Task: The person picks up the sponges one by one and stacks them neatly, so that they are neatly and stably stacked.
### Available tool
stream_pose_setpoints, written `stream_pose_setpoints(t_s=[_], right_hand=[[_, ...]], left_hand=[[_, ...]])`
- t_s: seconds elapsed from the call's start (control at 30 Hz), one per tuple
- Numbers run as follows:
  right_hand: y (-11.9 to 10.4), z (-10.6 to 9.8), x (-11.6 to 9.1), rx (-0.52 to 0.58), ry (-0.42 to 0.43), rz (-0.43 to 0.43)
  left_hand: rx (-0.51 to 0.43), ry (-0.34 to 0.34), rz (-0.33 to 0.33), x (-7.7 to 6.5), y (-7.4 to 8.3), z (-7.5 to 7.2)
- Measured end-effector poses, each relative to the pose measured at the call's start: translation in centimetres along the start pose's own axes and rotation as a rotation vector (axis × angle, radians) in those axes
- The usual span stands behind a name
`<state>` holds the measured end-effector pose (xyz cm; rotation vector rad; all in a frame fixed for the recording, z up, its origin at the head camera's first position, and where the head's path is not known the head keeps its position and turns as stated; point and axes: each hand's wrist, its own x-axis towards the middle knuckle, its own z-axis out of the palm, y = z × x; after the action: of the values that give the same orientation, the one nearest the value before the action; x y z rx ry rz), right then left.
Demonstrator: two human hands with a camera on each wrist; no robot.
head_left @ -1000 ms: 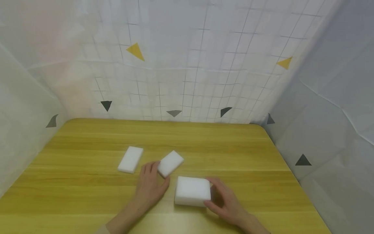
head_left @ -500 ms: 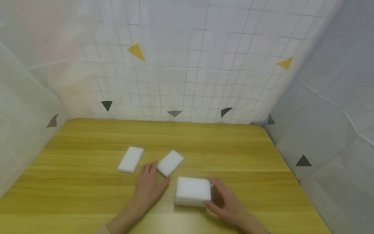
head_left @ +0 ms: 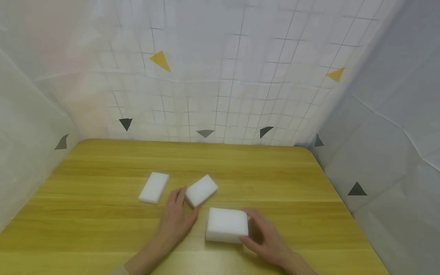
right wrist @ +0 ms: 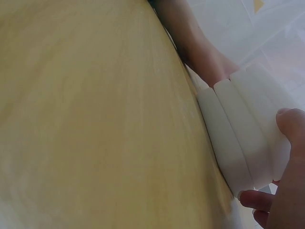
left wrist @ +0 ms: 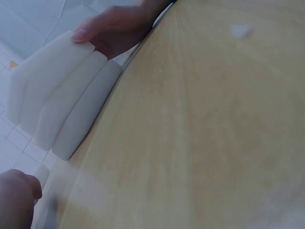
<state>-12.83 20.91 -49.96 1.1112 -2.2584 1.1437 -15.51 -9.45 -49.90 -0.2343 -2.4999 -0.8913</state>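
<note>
A stack of several white sponges (head_left: 227, 223) stands on the wooden table, their layers showing edge-on in both wrist views. My right hand (head_left: 269, 238) holds the stack at its right end, thumb (right wrist: 290, 125) on the near side and fingers on the far side. To the left, my left hand (head_left: 176, 217) pinches a single white sponge (head_left: 201, 190) between thumb and fingers at its near left edge; it sits slightly raised. In the left wrist view only the left thumb (left wrist: 19, 193) and a sliver of that sponge (left wrist: 43, 175) appear.
Another white sponge (head_left: 154, 187) lies flat farther left on the table (head_left: 275, 172). White sheeting with grid lines (head_left: 227, 76) and coloured triangles rises behind the table's far edge, and plain sheets flank both sides. A small pale scrap (left wrist: 240, 31) shows in the left wrist view.
The sponge in my left hand has turned slightly and come up a little, its far corner moving right. The left fingers have drawn inward. My right hand and the stack have stayed put.
</note>
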Motion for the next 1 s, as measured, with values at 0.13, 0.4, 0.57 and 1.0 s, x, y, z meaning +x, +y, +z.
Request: stream_pose_setpoints(t_s=[0.13, 0.4, 0.57, 1.0], right_hand=[[-0.26, -0.06, 0.14, 0.001, 0.0, 0.003], [-0.22, -0.08, 0.1, 0.001, -0.005, 0.007], [-0.29, -0.2, 0.12, 0.01, -0.021, 0.019], [-0.16, -0.19, 0.1, 0.014, -0.026, 0.025]], left_hand=[[-0.058, -0.004, -0.002, 0.03, 0.22, -0.18], [-0.128, 0.06, 0.058, -0.01, 0.31, -0.35], [-0.18, 0.148, 0.155, 0.06, 0.1, -0.14], [-0.373, 0.191, 0.306, 0.21, 0.39, -0.19]])
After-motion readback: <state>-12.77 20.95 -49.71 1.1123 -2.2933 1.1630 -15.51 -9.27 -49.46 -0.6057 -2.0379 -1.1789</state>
